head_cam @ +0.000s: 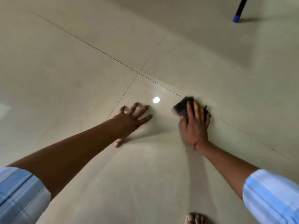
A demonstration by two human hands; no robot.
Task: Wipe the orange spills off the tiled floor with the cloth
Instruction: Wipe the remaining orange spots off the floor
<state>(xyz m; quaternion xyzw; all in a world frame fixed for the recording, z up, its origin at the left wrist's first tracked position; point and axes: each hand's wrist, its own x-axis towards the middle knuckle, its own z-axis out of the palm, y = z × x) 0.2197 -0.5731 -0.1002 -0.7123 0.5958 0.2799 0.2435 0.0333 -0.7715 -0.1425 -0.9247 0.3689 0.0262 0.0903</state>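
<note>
The right hand [196,125] lies flat on a small dark, frayed-edged cloth [182,107], its fingers [197,110] stretched out nearly straight over the fabric and pressing it down onto the floor rather than bunching it. The hand and cloth are motion-blurred, so the thumb's hold cannot be made out. The cloth sits just on the near side of a thin dark grout line [103,51] that runs diagonally across the glossy beige tiled floor [72,65].

The left hand [131,121] holds nothing: it is braced on the tile with fingers spread wide and fingertips touching the surface, near the cloth but apart from it. Between the two hands a small round white light reflection [156,100] shines on the tile.

Bare, smooth tile extends in every direction around both hands. Well apart, at the upper right, stands a slim black pole with a blue tip [236,18], touching the floor. Bare toes [195,218] show at the bottom edge. Both forearms emerge from rolled light-blue striped sleeves [21,194].
</note>
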